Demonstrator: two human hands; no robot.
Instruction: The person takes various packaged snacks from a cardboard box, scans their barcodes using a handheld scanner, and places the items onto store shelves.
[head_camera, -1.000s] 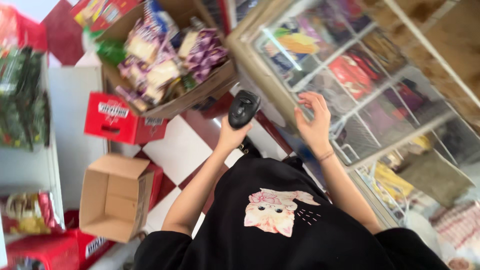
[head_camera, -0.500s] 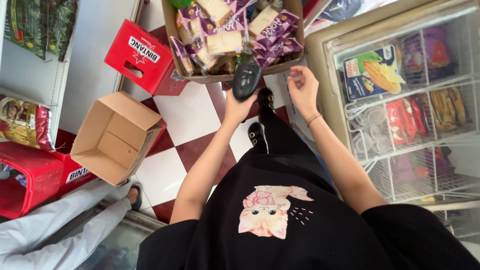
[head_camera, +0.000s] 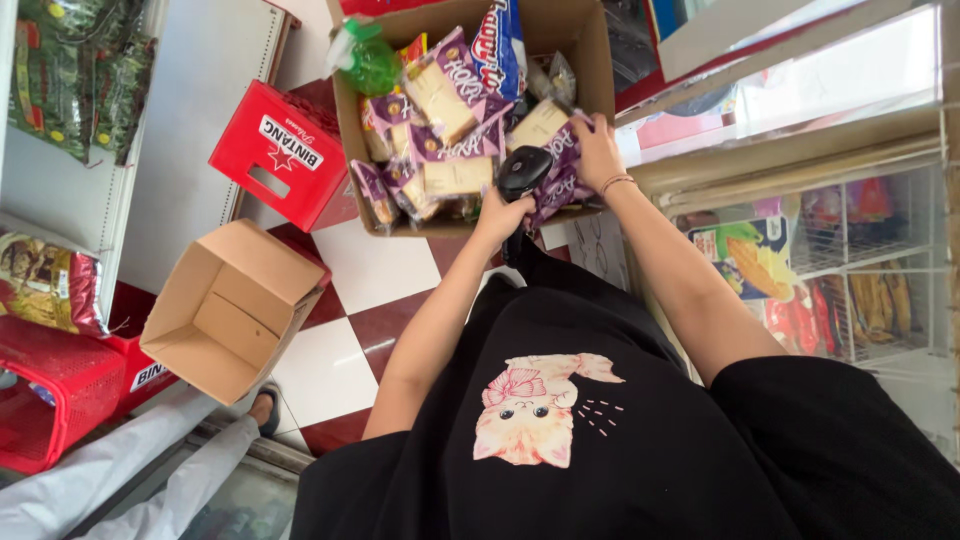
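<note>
My left hand grips a black handheld scanner and holds it over the near edge of a cardboard box full of snack packets. My right hand reaches into the same box and rests on a purple and cream snack packet. Several more purple packets and a green bottle lie in the box. I wear a black shirt with a pink cat print.
An empty open cardboard box sits on the red and white checkered floor at left. Red plastic crates stand behind it and at far left. Another person's grey trouser legs stretch in at bottom left. A glass-topped freezer is at right.
My view has swung from the freezer to the snack box. Both hands have moved forward over the box, and my right hand has dropped onto a packet. The scanner stays in my left hand.
</note>
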